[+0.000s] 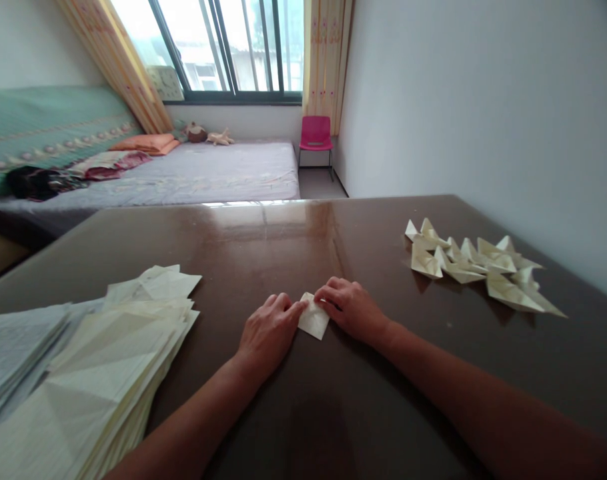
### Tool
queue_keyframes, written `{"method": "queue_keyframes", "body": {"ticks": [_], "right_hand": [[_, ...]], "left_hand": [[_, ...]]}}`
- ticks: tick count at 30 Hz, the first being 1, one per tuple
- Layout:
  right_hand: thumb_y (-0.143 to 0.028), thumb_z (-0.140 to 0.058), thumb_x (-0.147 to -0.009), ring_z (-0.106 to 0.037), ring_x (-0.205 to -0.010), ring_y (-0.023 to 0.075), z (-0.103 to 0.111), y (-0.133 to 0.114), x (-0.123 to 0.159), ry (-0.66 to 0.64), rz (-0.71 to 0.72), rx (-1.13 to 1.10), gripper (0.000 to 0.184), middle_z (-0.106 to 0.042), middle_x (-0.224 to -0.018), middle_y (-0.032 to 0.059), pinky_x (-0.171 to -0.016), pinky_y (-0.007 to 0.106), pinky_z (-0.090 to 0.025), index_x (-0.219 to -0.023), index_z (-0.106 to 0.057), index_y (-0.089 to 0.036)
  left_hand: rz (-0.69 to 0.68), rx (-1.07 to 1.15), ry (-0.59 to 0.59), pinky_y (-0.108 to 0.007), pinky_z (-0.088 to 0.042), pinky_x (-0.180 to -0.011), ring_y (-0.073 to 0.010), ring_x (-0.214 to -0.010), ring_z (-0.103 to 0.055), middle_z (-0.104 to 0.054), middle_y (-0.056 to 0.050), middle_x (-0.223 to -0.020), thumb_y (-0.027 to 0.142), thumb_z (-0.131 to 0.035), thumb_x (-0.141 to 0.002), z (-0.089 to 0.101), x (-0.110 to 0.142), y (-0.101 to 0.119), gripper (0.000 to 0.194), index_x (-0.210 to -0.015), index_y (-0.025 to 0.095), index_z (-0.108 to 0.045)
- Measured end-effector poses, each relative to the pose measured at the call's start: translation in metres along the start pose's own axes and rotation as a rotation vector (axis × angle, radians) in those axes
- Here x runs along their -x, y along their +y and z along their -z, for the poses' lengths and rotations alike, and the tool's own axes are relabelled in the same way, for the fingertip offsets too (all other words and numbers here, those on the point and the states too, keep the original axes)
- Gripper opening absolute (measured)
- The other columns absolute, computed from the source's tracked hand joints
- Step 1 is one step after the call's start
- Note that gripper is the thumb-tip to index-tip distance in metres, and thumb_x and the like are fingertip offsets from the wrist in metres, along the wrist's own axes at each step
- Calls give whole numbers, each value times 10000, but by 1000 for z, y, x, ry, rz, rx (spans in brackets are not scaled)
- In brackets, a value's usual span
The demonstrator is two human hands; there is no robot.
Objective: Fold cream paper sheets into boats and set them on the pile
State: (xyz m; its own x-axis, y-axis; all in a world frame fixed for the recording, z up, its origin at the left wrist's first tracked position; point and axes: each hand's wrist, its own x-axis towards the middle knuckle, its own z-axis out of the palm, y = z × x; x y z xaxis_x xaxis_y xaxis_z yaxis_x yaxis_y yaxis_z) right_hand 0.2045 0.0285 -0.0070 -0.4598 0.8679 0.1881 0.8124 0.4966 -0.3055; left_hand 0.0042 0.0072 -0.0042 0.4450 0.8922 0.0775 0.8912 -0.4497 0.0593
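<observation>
A small folded piece of cream paper (314, 323) lies on the brown table, one corner pointing toward me. At its left edge my left hand (272, 328) is closed, with thumb and fingertips pinching the paper. My right hand (352, 308) grips the upper right edge, its fingers curled and pressed together. Both hands rest low over the tabletop. The far corner of the paper shows between them; the parts under the fingertips are hidden.
A tall stack of creased cream sheets (103, 360) stands at the left, beside a stack of printed papers (21, 347). Several folded paper boats (463, 260) sit at the right of the glossy table (263, 247). Beyond are a bed (233, 170) and a pink chair (316, 135).
</observation>
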Motion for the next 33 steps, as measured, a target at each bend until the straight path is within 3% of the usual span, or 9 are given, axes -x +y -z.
{"method": "queue_keyframes", "body": {"ticks": [3, 6, 11, 18, 22, 27, 30, 33], "right_hand": [[-287, -473, -937, -531, -925, 188, 6, -7, 5, -35, 63, 173, 188, -615, -971, 49, -715, 301, -357, -909, -649, -228], [-202, -486, -914, -524, -941, 226, 12, -18, 13, -73, 126, 316, 197, -613, -1019, 91, -698, 338, -377, -1054, -625, -203], [-115, -445, -891, -516, -932, 266, 13, -35, 27, -91, 80, 455, 333, -608, -1059, 161, -682, 396, -403, -1203, -561, -109], [-55, -445, -844, -506, -913, 274, 12, -38, 31, -116, 72, 500, 239, -609, -1033, 172, -660, 392, -390, -950, -649, -123], [-150, -456, -899, -518, -900, 245, 13, -21, 17, -75, 32, 369, 169, -616, -938, 106, -680, 359, -386, -912, -623, -170], [-423, -543, -880, -501, -988, 221, 6, -5, 7, 31, -33, 60, 238, -605, -1034, 75, -780, 346, -394, -937, -590, -197], [-374, -662, -788, -508, -1005, 218, 0, -4, 7, 48, -63, -138, 220, -609, -1052, 62, -818, 353, -402, -870, -579, -188], [-294, -661, -775, -557, -865, 166, 0, -6, 7, 29, -123, -441, 157, -636, -931, 35, -753, 298, -436, -805, -557, -179]], "left_hand": [[-65, -67, 6, -262, -433, -652, -180, -860, -508, -561, -25, -945, 268, -482, -918, 3, 4, 0, 352, -1263, 335, -505], [-118, -140, 32, -297, -453, -668, -203, -900, -515, -570, -38, -992, 206, -493, -904, 8, 9, 3, 377, -1272, 283, -501], [-147, -235, 37, -328, -468, -651, -233, -957, -528, -581, -81, -1061, 118, -491, -877, 14, 17, 14, 361, -1231, 171, -533], [-150, -276, 26, -344, -464, -639, -246, -924, -546, -600, -89, -978, 84, -505, -850, 14, 20, 16, 300, -1137, 118, -586], [-137, -195, 71, -309, -452, -643, -214, -887, -548, -604, -64, -941, 132, -483, -878, 11, 16, 8, 248, -1093, 174, -600], [-126, -48, 129, -287, -450, -660, -192, -861, -543, -590, -45, -894, 183, -455, -872, 6, 14, 4, 146, -877, 207, -599], [-141, 5, 141, -292, -462, -693, -190, -860, -550, -581, -36, -877, 194, -455, -860, 4, 15, 7, 124, -814, 205, -569], [-77, 86, 190, -260, -469, -650, -160, -817, -576, -584, -30, -967, 254, -445, -891, 3, 15, 9, 137, -931, 214, -570]]}}
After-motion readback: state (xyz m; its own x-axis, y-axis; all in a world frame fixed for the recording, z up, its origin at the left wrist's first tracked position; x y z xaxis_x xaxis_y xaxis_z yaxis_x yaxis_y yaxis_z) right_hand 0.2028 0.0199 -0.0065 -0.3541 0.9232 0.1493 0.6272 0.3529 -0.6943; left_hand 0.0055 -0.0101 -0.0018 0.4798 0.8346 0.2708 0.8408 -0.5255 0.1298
